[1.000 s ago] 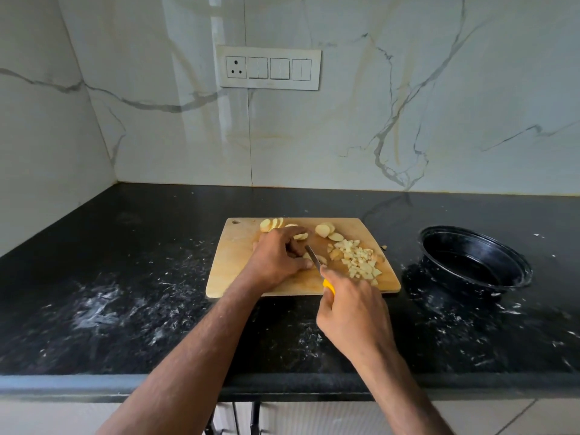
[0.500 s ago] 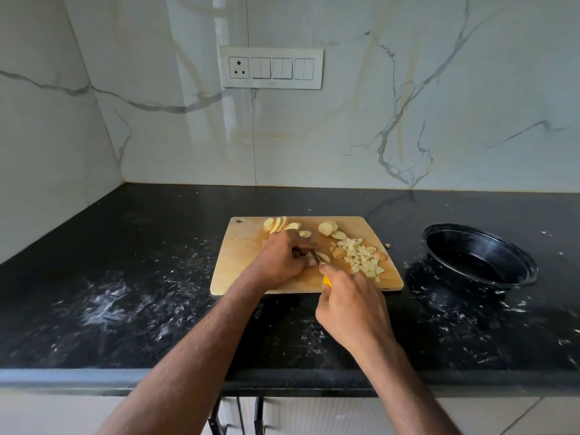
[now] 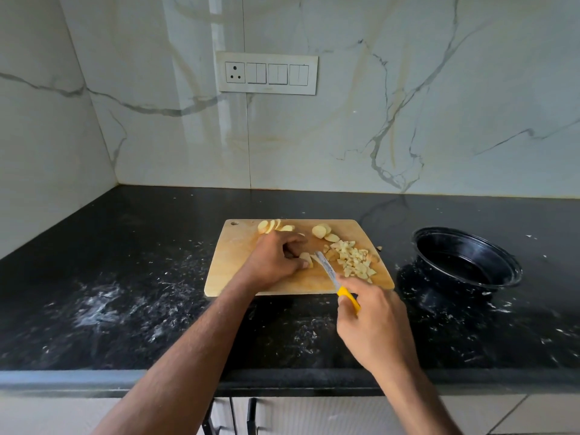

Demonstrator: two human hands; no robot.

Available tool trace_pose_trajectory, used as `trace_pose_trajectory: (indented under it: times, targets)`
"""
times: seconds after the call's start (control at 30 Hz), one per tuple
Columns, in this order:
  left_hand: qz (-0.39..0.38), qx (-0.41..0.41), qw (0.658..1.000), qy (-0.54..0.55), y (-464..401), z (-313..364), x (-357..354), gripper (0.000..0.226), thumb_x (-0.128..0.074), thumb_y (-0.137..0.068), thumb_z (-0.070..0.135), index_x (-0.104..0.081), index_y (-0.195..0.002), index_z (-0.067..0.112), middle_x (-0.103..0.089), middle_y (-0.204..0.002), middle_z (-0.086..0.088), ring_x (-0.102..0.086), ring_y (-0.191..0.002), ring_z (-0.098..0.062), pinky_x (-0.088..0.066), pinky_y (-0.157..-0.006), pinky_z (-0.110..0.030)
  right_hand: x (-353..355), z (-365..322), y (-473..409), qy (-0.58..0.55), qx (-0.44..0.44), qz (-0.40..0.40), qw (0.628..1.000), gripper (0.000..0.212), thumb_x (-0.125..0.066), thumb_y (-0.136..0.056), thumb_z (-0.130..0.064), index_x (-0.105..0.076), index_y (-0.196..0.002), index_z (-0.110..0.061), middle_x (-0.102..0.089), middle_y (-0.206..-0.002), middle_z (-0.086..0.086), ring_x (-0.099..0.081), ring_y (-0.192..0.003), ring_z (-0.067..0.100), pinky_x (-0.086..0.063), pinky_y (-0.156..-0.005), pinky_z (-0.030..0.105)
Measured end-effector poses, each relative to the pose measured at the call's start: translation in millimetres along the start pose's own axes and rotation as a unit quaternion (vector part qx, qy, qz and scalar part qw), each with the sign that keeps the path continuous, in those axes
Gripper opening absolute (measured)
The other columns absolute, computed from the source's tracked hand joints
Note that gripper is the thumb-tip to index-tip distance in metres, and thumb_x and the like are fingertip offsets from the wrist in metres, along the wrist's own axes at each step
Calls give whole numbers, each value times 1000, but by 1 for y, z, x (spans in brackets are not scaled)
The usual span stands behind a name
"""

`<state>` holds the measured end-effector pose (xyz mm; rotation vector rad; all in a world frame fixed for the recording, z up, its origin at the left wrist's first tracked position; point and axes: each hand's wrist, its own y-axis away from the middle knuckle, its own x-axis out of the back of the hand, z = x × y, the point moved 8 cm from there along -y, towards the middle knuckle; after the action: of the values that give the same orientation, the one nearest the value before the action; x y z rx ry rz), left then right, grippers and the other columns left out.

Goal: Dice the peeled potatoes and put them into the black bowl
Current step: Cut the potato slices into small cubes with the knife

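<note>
Our left hand [image 3: 276, 262] fingers [image 3: 303, 264] pinch the potato slices [image 3: 307, 258] steady; right hand [image 3: 373, 324] grips the knife [image 3: 326, 268] for dicing.

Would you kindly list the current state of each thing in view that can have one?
Black bowl: upright, holds no potato.
Diced potato pile: on the cutting board.
Potato slices: uncut, at the board's far edge.
Potato piece: pinned by the left hand, partly cut.
Knife: gripped by the right hand, blade beside the piece.
</note>
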<state>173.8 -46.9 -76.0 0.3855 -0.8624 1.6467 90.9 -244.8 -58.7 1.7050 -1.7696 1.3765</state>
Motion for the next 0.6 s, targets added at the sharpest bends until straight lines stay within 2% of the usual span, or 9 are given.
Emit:
trace_pose_trajectory:
  times: [0.07, 0.17, 0.27, 0.37, 0.5, 0.6]
  targets:
    - [4, 13, 999, 35, 0, -4, 4, 61, -89, -73, 13, -67, -129, 14, -74, -86, 8, -64, -76, -1, -47, -69, -8, -6, -7, -7, 0, 10, 12, 1000, 42, -61, -89, -22, -64, -131, -30, -75, -108, -8, -70, -92, 17, -60, -80, 34]
    - [10, 22, 998, 57, 1, -5, 7, 61, -89, -70, 6, -68, -127, 8, -75, -78, 8, -66, -72, 2, -51, -69, -12, -21, -17, -18, 4, 23, 6, 1000, 43, -59, -91, -23, -62, -133, -29, -75, -102, -5, -69, -89, 18, -60, -77, 34]
    - [15, 22, 997, 71, 3, -3, 8, 59, -89, -69, 4, -68, -125, 7, -76, -76, 6, -68, -73, 1, -52, -70, -12, -33, -19, -22, 27, 27, -8, 999, 46, -55, -93, -30, -56, -139, -33, -73, -94, -3, -66, -84, 18, -56, -72, 30]
    - [19, 24, 997, 64, 1, -4, 9, 59, -90, -69, 6, -69, -124, 9, -77, -77, 7, -70, -75, 1, -54, -74, -13, -38, -18, -22, 36, 35, -15, 999, 47, -53, -95, -33, -52, -141, -34, -72, -95, -1, -64, -86, 19, -50, -72, 29]
    - [19, 22, 998, 63, 2, -5, 7, 60, -90, -69, 7, -69, -125, 8, -77, -76, 7, -71, -77, 0, -57, -81, -21, -41, -19, -23, 50, 41, -22, 998, 47, -52, -94, -33, -52, -142, -33, -73, -94, 0, -67, -87, 22, -53, -75, 34]
    - [14, 20, 998, 56, 2, -4, 6, 62, -89, -71, 8, -67, -129, 9, -77, -76, 9, -70, -78, 2, -56, -82, -18, -39, -19, -25, 21, 37, -36, 998, 44, -55, -95, -29, -56, -139, -31, -73, -99, -1, -67, -91, 20, -55, -78, 34]
